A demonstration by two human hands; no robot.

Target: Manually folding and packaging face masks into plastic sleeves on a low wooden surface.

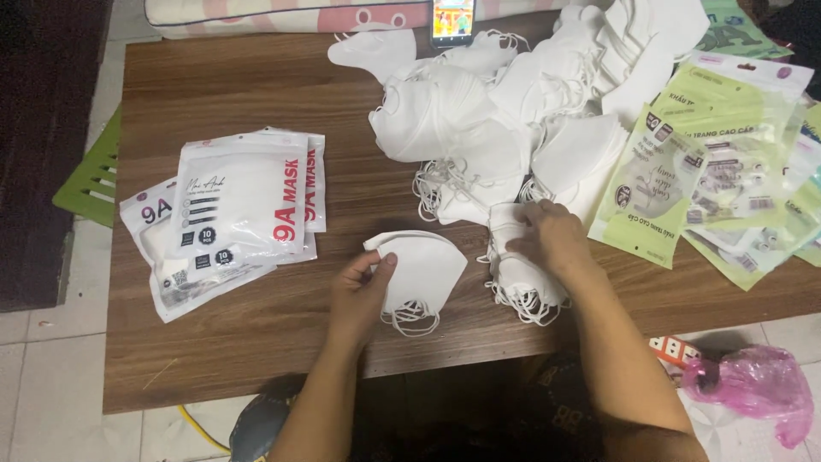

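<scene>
Your wood-grain worktop point(256, 94) sits on pale floor tiles point(51, 376); left hand point(359, 291) pinches a folded white mask point(423, 265), right hand point(552, 239) presses flat on the stack point(522, 287) at three o'clock.

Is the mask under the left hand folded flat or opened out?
Folded flat: the white mask lies flat on the table, ear loops trailing, left hand on its edge.

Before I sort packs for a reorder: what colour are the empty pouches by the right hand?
Pale green pouches, with small printed patches, seen in the head view.

Filled packets point(227, 224) lie left of the mask heap point(505, 111).
</scene>
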